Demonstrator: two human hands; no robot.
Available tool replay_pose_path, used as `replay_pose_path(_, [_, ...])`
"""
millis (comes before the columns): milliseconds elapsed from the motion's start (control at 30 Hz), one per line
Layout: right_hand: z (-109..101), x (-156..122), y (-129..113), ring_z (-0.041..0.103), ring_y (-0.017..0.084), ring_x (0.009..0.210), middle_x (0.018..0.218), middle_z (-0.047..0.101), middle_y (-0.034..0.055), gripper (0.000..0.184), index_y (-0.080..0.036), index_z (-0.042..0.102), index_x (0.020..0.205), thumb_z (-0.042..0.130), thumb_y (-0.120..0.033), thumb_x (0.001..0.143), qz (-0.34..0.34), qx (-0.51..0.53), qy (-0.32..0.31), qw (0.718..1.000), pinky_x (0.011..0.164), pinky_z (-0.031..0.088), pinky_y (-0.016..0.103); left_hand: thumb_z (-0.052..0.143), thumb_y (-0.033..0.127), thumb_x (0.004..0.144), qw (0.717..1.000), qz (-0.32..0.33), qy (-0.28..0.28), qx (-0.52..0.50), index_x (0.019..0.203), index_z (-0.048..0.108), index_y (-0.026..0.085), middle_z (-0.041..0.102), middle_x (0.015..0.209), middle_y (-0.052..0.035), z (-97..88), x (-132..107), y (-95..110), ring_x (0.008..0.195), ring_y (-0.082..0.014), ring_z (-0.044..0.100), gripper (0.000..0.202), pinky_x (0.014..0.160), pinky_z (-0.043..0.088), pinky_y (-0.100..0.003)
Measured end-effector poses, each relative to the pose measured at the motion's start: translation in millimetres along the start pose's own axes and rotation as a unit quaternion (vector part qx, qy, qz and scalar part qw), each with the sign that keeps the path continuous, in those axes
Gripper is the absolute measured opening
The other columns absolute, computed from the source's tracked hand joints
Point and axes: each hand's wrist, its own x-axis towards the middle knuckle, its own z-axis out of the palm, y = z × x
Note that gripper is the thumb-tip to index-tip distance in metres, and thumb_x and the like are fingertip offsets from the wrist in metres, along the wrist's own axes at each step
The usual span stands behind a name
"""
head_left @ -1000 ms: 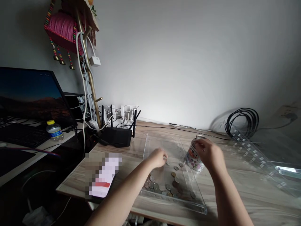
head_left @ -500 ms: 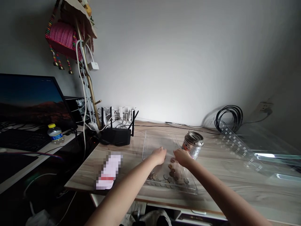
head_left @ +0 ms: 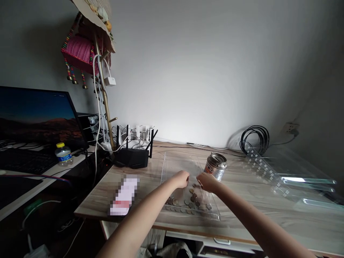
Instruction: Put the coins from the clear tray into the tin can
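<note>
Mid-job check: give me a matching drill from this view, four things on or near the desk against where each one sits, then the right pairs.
Things:
1. coins
2. tin can
3. router
4. water bottle

Places:
A. on the side desk by the monitor
B. at the back left of the wooden table, antennas up
C. inside the clear tray
D. just beyond the right hand

Pairs: 1-C, 2-D, 3-B, 4-A
</note>
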Motion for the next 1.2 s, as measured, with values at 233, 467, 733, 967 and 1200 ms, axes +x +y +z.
replay_pose_path(233, [2,2,2,0.059,0.018,0.077,0.081,0.065,0.0020,0.025,-0.024,0.062,0.086,0.061,-0.025,0.061,0.029,0.058,-0.001,0.998,0.058,0.039,0.023,0.061,0.008,0.059,0.978,-0.107,-0.179,0.031,0.078,0.054,0.016,0.046,0.045,0.0053,7.1,-4,17,0.041,-0.0126,0.050,0.021,0.048,0.046,-0.028])
replay_pose_path(467, [5,9,-9,0.059,0.023,0.080,0.086,0.065,0.0080,0.025,-0.019,0.064,0.084,0.061,-0.024,0.059,0.028,0.077,-0.006,0.997,0.058,0.040,0.026,0.055,0.008,0.063,0.964,-0.110,-0.205,0.130,0.076,0.057,0.012,0.055,0.056,-0.0011,14.4,-3,30,0.045,-0.0136,0.054,0.014,0.045,0.045,-0.025])
replay_pose_path(733, [6,2,-9,0.059,0.018,0.073,0.078,0.065,0.0077,0.019,-0.014,0.064,0.077,0.056,-0.019,0.061,-0.020,0.137,-0.004,0.990,0.058,0.039,0.022,0.058,0.005,0.058,0.965,-0.073,-0.173,0.182,0.065,0.054,0.013,0.052,0.052,-0.0002,7.6,-11,43,0.046,-0.0142,0.054,0.011,0.046,0.044,-0.024])
replay_pose_path(967, [13,-15,-11,0.057,0.013,0.064,0.073,0.065,0.0016,0.027,-0.016,0.062,0.082,0.061,-0.018,0.055,-0.077,0.218,-0.018,0.973,0.052,0.036,0.018,0.055,0.004,0.062,0.960,-0.141,-0.239,0.039,0.090,0.054,0.014,0.049,0.049,0.0042,6.0,-28,38,0.043,-0.0135,0.054,0.030,0.045,0.045,-0.025])
replay_pose_path(1200, [8,-19,-19,0.057,0.015,0.065,0.072,0.066,0.0045,0.018,-0.014,0.064,0.072,0.059,-0.020,0.056,-0.069,0.205,-0.011,0.976,0.054,0.036,0.020,0.056,0.006,0.059,0.965,-0.032,-0.165,0.203,0.089,0.059,0.014,0.062,0.072,-0.0079,17.4,-36,48,0.059,-0.0174,0.059,0.031,0.055,0.045,-0.026])
